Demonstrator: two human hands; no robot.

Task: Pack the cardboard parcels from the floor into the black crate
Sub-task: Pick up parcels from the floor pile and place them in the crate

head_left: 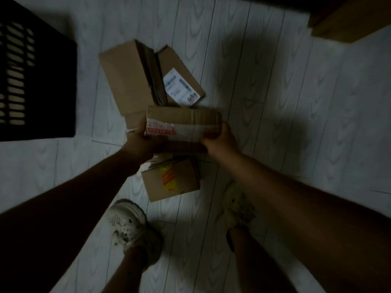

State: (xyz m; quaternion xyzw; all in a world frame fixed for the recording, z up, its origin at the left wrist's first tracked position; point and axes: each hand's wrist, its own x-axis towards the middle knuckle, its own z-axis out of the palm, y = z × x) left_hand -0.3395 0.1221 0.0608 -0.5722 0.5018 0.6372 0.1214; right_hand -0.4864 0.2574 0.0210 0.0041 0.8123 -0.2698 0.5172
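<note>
Far left: black slatted plastic crate (pixel 55 85), set on the pale wood-grain plank floor (pixel 275 92), well apart from the pile and cut off by the frame edge; inside too dark to read. Probably parked there as a short swing away from the parcels. Toward the middle: large plain brown cardboard box (pixel 127 81), lying on the floor with a dark open flap edge along its right side. Below it, left hand (pixel 139 140) clamped on the left end of a flat brown cardboard parcel with red-printed tape (pixel 184 125), thumb over the upper edge, fingers hidden underneath. Parcel held roughly level and apparently clear of the floor, in front of the pile and not yet at the crate. Behind it, pressed against the large box's right side: smaller brown cardboard box with a white shipping label (pixel 179 85), label up. Lower down, under the held parcel: small brown cardboard box with yellow and red tape (pixel 171 180), on the floor between two white clog shoes (pixel 129 227). Further right, right hand (pixel 218 138) wrapped round the parcel's other end. Hands apart by the parcel's length, both gripping, neither free; two-handed hold likely chosen to keep the load level for the carry leftward. Top right corner: another brown cardboard box (pixel 349 20), partly out of frame, well apart from the rest.
</note>
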